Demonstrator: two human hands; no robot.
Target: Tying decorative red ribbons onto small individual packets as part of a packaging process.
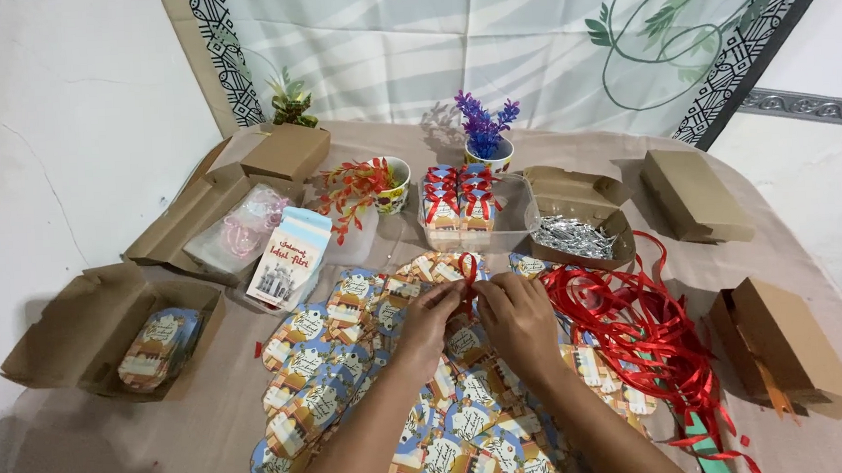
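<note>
Mid-table | left hand [431,314], right hand [517,315] pinch red ribbon [467,274] | paper tags [351,362] crowd below

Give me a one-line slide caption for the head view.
Both hands, left hand and right hand, pinch a red ribbon above scattered paper tags.

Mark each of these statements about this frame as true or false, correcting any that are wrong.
1. Both hands pinch a piece of red ribbon. True: the left hand and right hand meet on the red ribbon.
2. The flower pot holds yellow flowers. False: the flower pot holds purple ones.
3. A heap of loose ribbon lies beside the right hand. True.
4. The open cardboard box at far left holds silver pieces. False: it holds printed tags; the silver pieces are in another box.
</note>
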